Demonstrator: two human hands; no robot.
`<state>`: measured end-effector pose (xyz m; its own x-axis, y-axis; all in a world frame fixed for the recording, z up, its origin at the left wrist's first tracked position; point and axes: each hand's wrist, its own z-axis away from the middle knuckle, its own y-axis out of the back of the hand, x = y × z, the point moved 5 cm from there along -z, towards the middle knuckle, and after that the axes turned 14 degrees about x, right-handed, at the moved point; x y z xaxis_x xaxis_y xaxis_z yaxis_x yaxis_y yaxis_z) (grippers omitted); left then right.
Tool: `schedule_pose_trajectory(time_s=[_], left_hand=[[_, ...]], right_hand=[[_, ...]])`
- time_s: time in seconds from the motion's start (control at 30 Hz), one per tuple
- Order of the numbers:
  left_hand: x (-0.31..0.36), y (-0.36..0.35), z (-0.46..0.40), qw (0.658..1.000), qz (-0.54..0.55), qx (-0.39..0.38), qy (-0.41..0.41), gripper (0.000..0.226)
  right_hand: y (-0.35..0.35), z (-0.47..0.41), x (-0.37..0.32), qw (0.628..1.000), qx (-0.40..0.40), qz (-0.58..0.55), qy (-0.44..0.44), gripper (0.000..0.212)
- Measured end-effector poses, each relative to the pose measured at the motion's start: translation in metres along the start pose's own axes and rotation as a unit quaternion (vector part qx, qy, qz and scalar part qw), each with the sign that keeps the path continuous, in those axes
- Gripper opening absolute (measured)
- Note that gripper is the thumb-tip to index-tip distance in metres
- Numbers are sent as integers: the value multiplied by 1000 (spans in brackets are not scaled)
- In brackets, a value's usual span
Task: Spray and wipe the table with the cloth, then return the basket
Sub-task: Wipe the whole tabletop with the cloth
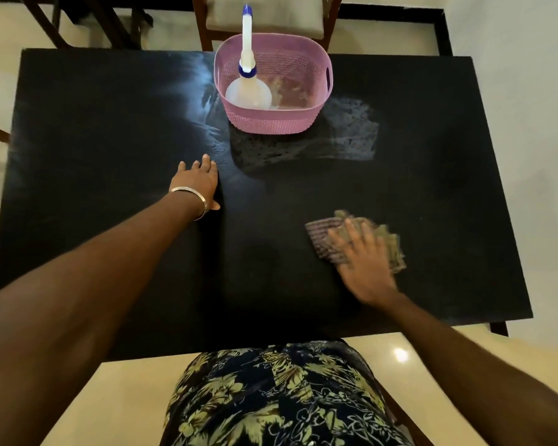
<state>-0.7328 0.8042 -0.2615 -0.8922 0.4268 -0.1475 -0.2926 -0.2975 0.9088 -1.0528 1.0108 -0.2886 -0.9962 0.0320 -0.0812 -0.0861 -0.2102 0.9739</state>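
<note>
A black table (110,130) fills the view. At its far middle stands a pink plastic basket (318,75), and a clear spray bottle with a blue-and-white nozzle (247,88) leans inside it. My right hand (363,262) presses flat on a striped cloth (319,238) at the near right of the table; hand and cloth are blurred. My left hand (197,183), with a metal bangle on the wrist, rests flat on the table left of centre, fingers spread, holding nothing.
Wet sheen shows on the table left of the basket and to its right. A wooden chair with a grey cushion (264,14) stands behind the far edge. More chair legs are at the far left. Pale tiled floor surrounds the table.
</note>
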Motion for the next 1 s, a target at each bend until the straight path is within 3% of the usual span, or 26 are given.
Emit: schedule_pose_trajectory(time_s=[0.17, 0.27, 0.33, 0.43, 0.57, 0.73, 0.9, 1.0], left_hand=[[0, 1, 2, 1000, 9, 3, -1, 100], [-1, 1, 3, 1000, 12, 9, 3, 100], [-2, 1, 4, 1000, 15, 10, 4, 100], [-1, 1, 4, 1000, 17, 10, 5, 100], [-2, -1, 3, 1000, 16, 12, 8, 100], [-3, -6, 0, 1000, 19, 17, 15, 99], [-4, -7, 1, 999, 31, 27, 14, 98], [-4, -6, 2, 999, 35, 23, 17, 98]], right_hand=[[17, -25, 102, 953, 18, -38, -302, 62], [25, -50, 105, 914, -9, -72, -400, 62], [28, -71, 83, 906, -9, -81, -415, 62], [29, -108, 19, 939, 13, -75, -336, 63], [29, -152, -96, 987, 23, -71, -144, 66], [27, -173, -195, 997, 0, -59, 48, 69], [24, -178, -171, 988, 17, -42, 145, 68], [28, -183, -125, 993, 42, -51, 96, 68]])
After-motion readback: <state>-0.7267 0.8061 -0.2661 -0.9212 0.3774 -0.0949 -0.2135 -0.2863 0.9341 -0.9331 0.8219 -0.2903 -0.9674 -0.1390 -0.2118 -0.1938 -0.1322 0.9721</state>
